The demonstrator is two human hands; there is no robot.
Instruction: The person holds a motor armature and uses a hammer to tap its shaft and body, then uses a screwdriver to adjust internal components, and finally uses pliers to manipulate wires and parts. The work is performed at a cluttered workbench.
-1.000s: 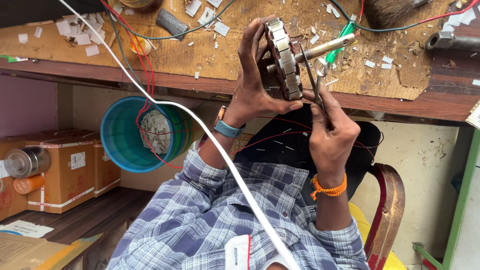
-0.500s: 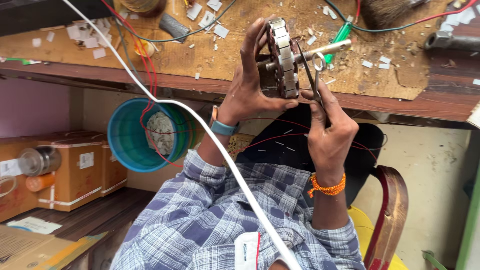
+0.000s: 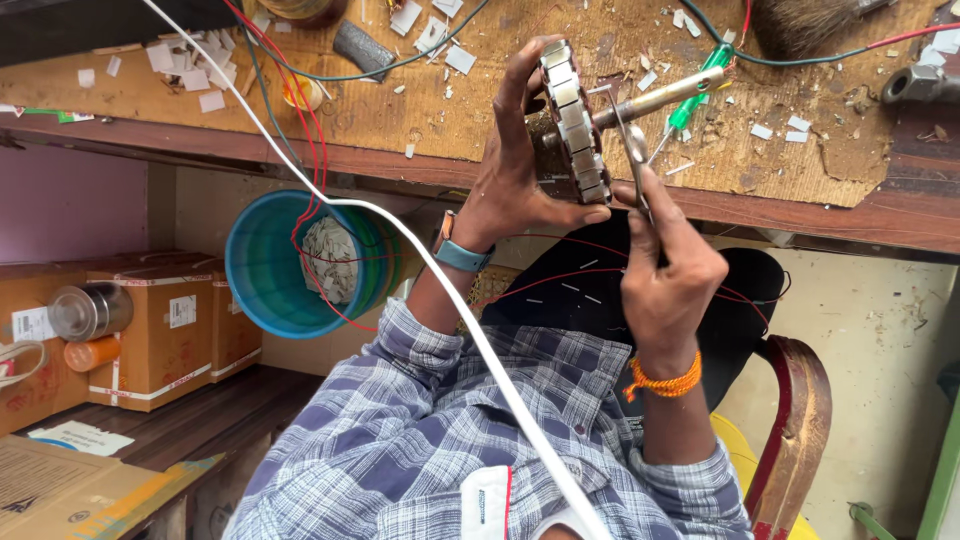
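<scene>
Head view: the left hand (image 3: pixel 515 180) grips a round metal motor core (image 3: pixel 572 125) by its edge — a ring of grey steel blocks with a dull shaft (image 3: pixel 662 98) sticking out toward the right. It is held up just over the front edge of the worn wooden bench (image 3: pixel 420 120). The right hand (image 3: pixel 665 270) is closed on small scissors (image 3: pixel 632 150), their tips touching the core — a blue bucket (image 3: pixel 275 265) stands below

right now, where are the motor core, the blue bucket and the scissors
motor core (image 3: pixel 572 125), head view, on its ridged metal rim
blue bucket (image 3: pixel 262 262), head view, on its inner wall
scissors (image 3: pixel 634 152), head view, on the blades above the right hand (image 3: pixel 668 268)
</scene>
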